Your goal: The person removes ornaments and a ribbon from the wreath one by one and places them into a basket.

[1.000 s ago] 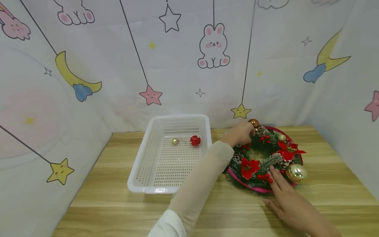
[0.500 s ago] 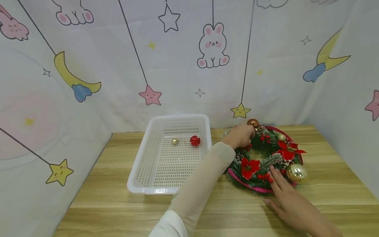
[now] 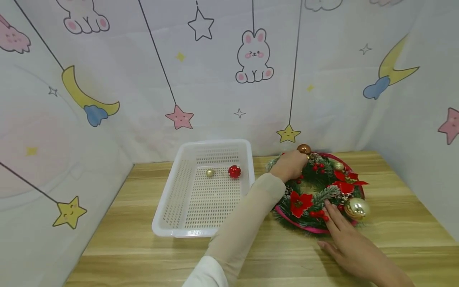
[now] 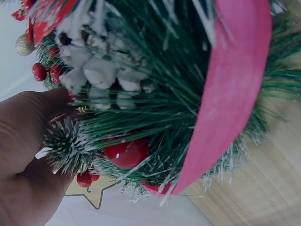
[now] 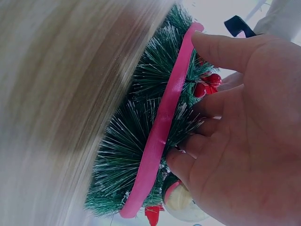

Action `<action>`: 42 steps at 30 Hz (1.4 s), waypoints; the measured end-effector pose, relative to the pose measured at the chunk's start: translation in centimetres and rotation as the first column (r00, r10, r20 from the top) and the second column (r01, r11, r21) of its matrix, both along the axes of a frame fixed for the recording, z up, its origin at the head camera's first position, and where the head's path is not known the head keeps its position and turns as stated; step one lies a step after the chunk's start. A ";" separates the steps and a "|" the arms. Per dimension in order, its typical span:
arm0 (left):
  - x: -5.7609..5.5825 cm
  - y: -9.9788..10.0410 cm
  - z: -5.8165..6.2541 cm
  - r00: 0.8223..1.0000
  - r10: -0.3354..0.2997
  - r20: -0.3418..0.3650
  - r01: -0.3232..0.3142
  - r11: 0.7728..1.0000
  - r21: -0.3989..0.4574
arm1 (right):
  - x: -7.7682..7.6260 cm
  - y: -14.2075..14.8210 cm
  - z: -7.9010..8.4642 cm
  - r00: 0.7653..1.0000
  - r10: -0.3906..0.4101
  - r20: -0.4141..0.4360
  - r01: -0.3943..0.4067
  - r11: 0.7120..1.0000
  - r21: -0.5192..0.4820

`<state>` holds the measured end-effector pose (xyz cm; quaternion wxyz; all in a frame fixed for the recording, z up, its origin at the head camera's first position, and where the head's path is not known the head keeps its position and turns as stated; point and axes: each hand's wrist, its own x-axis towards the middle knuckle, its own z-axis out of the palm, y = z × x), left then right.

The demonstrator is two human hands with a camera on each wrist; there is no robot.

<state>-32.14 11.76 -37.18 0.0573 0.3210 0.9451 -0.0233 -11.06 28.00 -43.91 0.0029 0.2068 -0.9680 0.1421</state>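
Green pine-needle Christmas wreath point(image 3: 317, 191) with red poinsettias, berries and a pink ribbon rim lies flat on the light wooden table point(image 3: 143, 247), held at two sides. Left of both hands stands the white perforated plastic basket point(image 3: 172, 207), with a small gold ball point(image 3: 209, 172) and a shiny red ball point(image 3: 234, 172) resting apart on its floor. Next comes the left hand point(image 3: 288, 165), its beige sleeve reaching across; it lies on the wreath's far left edge with fingers curled into the needles, gripping the greenery right beside a copper-brown bauble point(image 3: 304, 149) at its fingertips. The right hand point(image 3: 353, 249) presses the near edge with straight, spread fingers, not clasping anything; its fingertips point(image 5: 207, 44) touch the ribbon and red berries. Just right of those fingers sits a large shiny gold bauble point(image 3: 356, 208)
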 end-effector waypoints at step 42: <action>-3.4 -6.9 3.5 0.973 0.022 0.229 -0.146 0.829 0.540 | 0.1 0.0 -0.3 1.000 -0.009 0.013 0.008 1.000 0.007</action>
